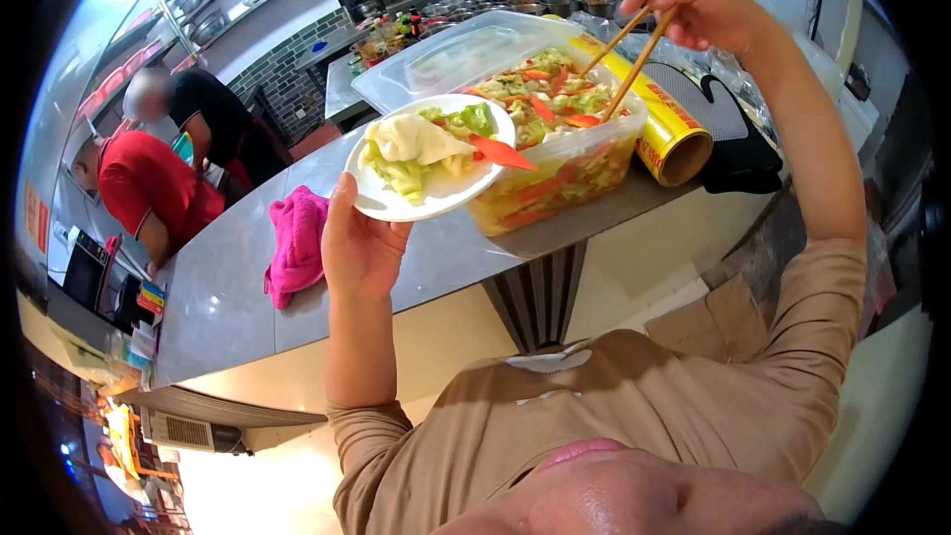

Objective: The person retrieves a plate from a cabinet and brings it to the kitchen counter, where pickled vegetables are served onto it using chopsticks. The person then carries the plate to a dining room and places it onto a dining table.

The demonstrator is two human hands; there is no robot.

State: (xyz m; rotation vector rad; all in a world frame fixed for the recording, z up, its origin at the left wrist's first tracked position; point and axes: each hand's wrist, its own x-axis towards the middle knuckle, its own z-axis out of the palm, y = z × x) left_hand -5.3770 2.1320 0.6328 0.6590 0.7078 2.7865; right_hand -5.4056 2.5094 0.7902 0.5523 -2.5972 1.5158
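Over surface (pixel 228 287), your L hand (pixel 365 248) grips plate (pixel 461 188) & R hand (pixel 698 10) clamps chopsticks (pixel 637 69), tips at veg (pixel 550 89) in tub (pixel 555 193): prob. mid-serving, so next pick-up needs firm pinch, plate level.

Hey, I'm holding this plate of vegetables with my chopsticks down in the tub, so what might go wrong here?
The orange strip pokes past the rim of the plate, so it might drop off. Only your left hand supports that plate, which could tip if loaded unevenly. Vegetables lifted from the tub might slip off the chopsticks in your right hand.
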